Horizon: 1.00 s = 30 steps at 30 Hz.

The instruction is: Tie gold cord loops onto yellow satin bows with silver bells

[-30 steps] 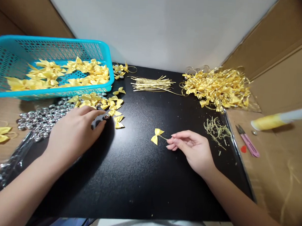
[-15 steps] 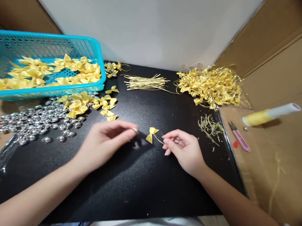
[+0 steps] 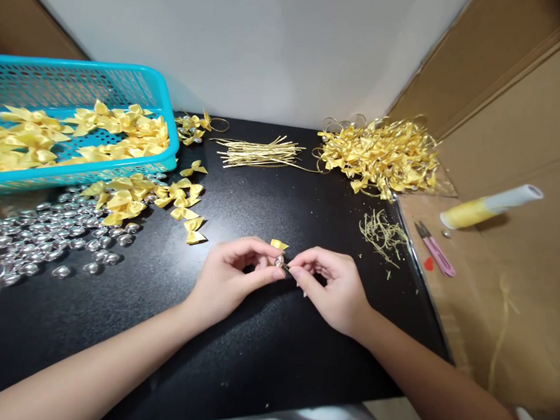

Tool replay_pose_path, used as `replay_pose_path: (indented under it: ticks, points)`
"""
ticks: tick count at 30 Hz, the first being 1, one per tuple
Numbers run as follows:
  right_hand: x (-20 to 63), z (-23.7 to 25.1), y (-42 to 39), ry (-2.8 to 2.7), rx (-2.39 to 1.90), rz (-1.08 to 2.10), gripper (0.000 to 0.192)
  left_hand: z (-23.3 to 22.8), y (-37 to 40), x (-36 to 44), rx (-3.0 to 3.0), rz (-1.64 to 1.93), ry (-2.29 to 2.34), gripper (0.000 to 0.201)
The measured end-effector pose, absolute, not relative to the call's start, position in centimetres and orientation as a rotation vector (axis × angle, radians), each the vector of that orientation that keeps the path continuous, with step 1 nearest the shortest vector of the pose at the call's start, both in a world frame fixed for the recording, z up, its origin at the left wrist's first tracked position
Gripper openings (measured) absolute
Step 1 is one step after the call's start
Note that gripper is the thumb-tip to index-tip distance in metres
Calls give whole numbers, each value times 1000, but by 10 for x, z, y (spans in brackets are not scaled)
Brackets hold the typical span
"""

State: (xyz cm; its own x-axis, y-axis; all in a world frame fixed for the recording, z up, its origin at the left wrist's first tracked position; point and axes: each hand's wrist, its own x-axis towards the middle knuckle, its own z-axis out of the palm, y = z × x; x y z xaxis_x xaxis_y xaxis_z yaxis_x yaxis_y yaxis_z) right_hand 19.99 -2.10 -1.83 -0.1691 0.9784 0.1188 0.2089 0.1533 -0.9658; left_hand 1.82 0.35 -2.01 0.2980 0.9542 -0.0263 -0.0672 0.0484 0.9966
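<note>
wall: plain pale grey-white panel standing straight behind the far edge of the table
sides: brown cardboard boards, one at the far left corner, a larger one slanting along the right edge
table: black mat with a faint speckle, over a tan cardboard surface showing past its right edge
light: even and soft, with dull shine on the mat

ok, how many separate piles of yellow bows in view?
4, counted as clusters: one in the blue basket, loose bows on the mat below it, a few behind the basket's corner, and the looped heap back right. The hands hold one more bow, mostly hidden.
</note>
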Motion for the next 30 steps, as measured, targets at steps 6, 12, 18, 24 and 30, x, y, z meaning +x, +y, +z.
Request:
replay_pose_path:
  ticks: [6, 12, 18, 24, 30]
  points:
    - [197, -22, -22, -1534, -1167, 1139, 6, -21, 4, 14, 1566, 1005, 926, 20]
    - [198, -24, -24, -1532, -1145, 1171, 8, -17, 7, 12, 1692, 1045, 899, 5]
    - [197, -23, -23, -1545, -1091, 1121, 12, -11, 9, 14, 1764, 1028, 930, 5]
    - [197, -22, -20, -1589, -1087, 1071, 4, 10, 14, 17, 1853, 1039, 913, 6]
    - [200, -25, -13, -1622, -1145, 1006, 6, 38, 28, 23, 1830, 1236, 990, 4]
